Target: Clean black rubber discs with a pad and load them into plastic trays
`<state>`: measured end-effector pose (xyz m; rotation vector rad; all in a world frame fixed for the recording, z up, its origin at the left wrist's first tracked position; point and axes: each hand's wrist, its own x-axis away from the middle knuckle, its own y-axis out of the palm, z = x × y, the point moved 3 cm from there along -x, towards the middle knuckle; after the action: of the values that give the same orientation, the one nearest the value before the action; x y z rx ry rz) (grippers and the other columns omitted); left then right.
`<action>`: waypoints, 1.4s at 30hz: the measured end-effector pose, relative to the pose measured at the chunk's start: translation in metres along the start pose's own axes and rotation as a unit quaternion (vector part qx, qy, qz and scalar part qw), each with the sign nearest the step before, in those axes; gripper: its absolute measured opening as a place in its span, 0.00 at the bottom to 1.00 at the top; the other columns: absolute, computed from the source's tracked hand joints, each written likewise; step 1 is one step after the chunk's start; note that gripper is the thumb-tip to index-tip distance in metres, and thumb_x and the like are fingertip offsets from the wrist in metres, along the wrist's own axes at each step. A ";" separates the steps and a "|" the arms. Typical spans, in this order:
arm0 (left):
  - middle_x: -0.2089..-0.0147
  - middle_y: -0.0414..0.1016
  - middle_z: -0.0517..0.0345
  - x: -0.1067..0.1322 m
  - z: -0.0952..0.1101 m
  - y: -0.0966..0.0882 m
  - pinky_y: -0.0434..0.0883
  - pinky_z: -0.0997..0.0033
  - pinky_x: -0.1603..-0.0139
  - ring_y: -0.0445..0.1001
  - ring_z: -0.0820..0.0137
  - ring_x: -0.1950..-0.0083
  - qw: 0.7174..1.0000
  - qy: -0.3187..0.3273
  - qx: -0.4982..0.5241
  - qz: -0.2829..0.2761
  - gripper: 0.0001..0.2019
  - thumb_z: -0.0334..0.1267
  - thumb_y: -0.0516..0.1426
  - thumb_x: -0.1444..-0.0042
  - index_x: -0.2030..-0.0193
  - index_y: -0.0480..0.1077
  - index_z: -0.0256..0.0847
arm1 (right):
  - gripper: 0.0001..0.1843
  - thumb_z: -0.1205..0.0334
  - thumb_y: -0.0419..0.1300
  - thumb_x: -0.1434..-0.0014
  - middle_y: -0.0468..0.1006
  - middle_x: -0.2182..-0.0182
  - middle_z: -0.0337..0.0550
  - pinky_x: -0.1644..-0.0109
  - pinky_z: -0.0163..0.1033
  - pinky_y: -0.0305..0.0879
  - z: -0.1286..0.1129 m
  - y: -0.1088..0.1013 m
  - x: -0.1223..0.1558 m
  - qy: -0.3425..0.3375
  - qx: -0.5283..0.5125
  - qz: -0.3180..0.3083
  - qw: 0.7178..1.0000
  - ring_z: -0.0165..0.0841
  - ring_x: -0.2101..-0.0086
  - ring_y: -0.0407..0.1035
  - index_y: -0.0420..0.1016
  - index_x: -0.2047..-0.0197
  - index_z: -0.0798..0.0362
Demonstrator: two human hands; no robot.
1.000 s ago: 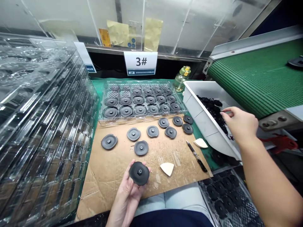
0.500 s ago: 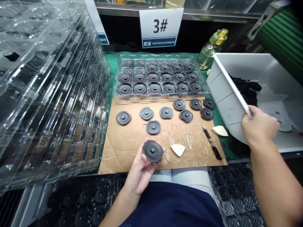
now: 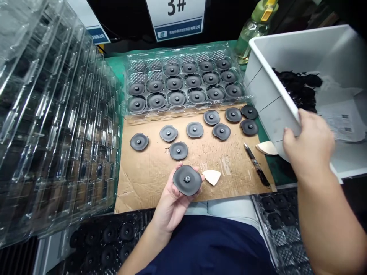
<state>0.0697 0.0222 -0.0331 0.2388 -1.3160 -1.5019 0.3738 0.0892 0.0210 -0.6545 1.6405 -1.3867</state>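
Observation:
My left hand [image 3: 169, 202] holds a black round rubber disc [image 3: 187, 180] with a small centre hub, above the near edge of a cardboard sheet [image 3: 149, 175]. My right hand [image 3: 308, 143] grips the rim of a white plastic bin [image 3: 266, 76] that is tilted and holds a heap of black parts [image 3: 298, 86]. Several more black discs [image 3: 178, 150] lie loose on the cardboard. Behind them a clear plastic tray [image 3: 183, 82] has discs seated in most of its pockets.
A tall stack of empty clear trays [image 3: 51, 126] fills the left side. A black pen-like tool [image 3: 256, 165] and two pale wedge-shaped pieces [image 3: 212, 176] lie on the cardboard. A bottle [image 3: 254, 26] and a "3#" sign [image 3: 176, 15] stand at the back. Trays of discs [image 3: 109, 236] sit low on both sides.
My right hand left the heap of black parts and closed on the white bin's rim. The view tilted down and closer. My left hand kept its disc.

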 end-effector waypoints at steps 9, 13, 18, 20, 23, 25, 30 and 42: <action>0.43 0.73 0.49 0.013 0.010 -0.014 0.71 0.64 0.46 0.74 0.56 0.44 0.996 0.028 -0.025 0.084 0.30 0.45 0.68 0.56 0.45 0.69 0.43 | 0.12 0.58 0.54 0.38 0.70 0.57 0.49 0.65 0.43 0.70 -0.088 0.032 0.141 -0.271 -0.288 -0.228 0.890 0.36 0.68 0.71 0.76 0.57 0.51; 0.43 0.74 0.47 0.017 0.011 -0.021 0.70 0.63 0.43 0.74 0.57 0.45 0.993 0.032 -0.021 0.114 0.28 0.44 0.68 0.56 0.48 0.71 0.39 | 0.15 0.58 0.55 0.38 0.61 0.46 0.58 0.56 0.53 0.70 -0.080 0.042 0.160 -0.217 -0.304 -0.203 0.905 0.41 0.60 0.69 0.73 0.50 0.53; 0.48 0.77 0.49 0.026 0.009 -0.018 0.72 0.66 0.46 0.75 0.60 0.47 0.993 0.033 -0.012 0.114 0.25 0.43 0.69 0.58 0.52 0.74 0.38 | 0.13 0.58 0.56 0.39 0.71 0.57 0.54 0.59 0.47 0.71 -0.073 0.051 0.165 -0.216 -0.354 -0.205 0.886 0.40 0.63 0.71 0.74 0.54 0.55; 0.48 0.77 0.50 0.032 0.007 -0.016 0.72 0.67 0.46 0.75 0.61 0.47 0.994 0.035 -0.014 0.107 0.25 0.43 0.69 0.59 0.52 0.74 0.38 | 0.10 0.60 0.57 0.39 0.74 0.66 0.46 0.61 0.41 0.70 -0.077 0.048 0.161 -0.245 -0.384 -0.219 0.863 0.36 0.66 0.71 0.75 0.57 0.53; 0.46 0.76 0.49 0.041 0.003 -0.010 0.71 0.65 0.44 0.75 0.60 0.47 0.995 0.047 -0.026 0.088 0.27 0.42 0.69 0.59 0.51 0.73 0.37 | 0.08 0.61 0.58 0.40 0.76 0.69 0.42 0.66 0.37 0.68 -0.089 0.020 0.151 -0.260 -0.416 -0.221 0.843 0.33 0.70 0.71 0.76 0.59 0.52; 0.47 0.76 0.49 0.048 -0.001 -0.006 0.71 0.65 0.44 0.75 0.61 0.47 0.995 0.061 -0.036 0.075 0.29 0.42 0.70 0.59 0.48 0.72 0.38 | 0.10 0.61 0.56 0.38 0.78 0.63 0.43 0.66 0.37 0.67 -0.099 -0.013 0.149 -0.255 -0.447 -0.203 0.833 0.33 0.67 0.71 0.75 0.56 0.51; 0.53 0.79 0.55 0.062 -0.010 0.006 0.75 0.76 0.56 0.78 0.68 0.55 0.994 0.047 -0.083 0.055 0.26 0.36 0.69 0.57 0.49 0.72 0.42 | 0.12 0.65 0.50 0.35 0.79 0.61 0.46 0.56 0.42 0.64 -0.117 -0.093 0.170 -0.364 -0.516 -0.156 0.760 0.36 0.61 0.71 0.71 0.52 0.55; 0.53 0.80 0.57 0.075 -0.016 0.023 0.74 0.69 0.49 0.77 0.63 0.50 0.987 0.041 -0.149 0.049 0.28 0.36 0.72 0.63 0.51 0.74 0.44 | 0.10 0.71 0.49 0.36 0.78 0.67 0.42 0.63 0.37 0.60 -0.101 -0.110 0.192 -0.412 -0.538 -0.131 0.724 0.31 0.68 0.68 0.71 0.57 0.57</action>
<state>0.0632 -0.0418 0.0142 0.0434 -1.0081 -1.5651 0.1778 -0.0455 0.0738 -1.8943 1.4435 0.0069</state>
